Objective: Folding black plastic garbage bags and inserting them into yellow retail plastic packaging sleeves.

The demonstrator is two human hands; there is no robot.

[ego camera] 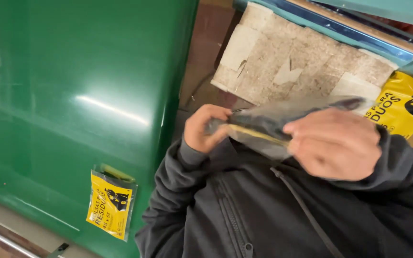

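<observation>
A clear plastic packet (268, 125) of dark folded bags with a yellow strip was held at the frame's centre, against a dark zipped jacket (244, 210). Its nine o'clock end was pinched by the left hand (205, 128); its three o'clock end was clasped by the right hand (333, 142). A yellow-labelled packet (111, 203) was seen on the green surface (72, 95) at seven o'clock.

Yellow packets on a green worktop

A flat yellow-and-black sealed packet (110, 204) lies on the green surface (63, 95); a second yellow packet (404, 103) sits at right, and a clear bag (273, 125) is gripped between both hands.
</observation>
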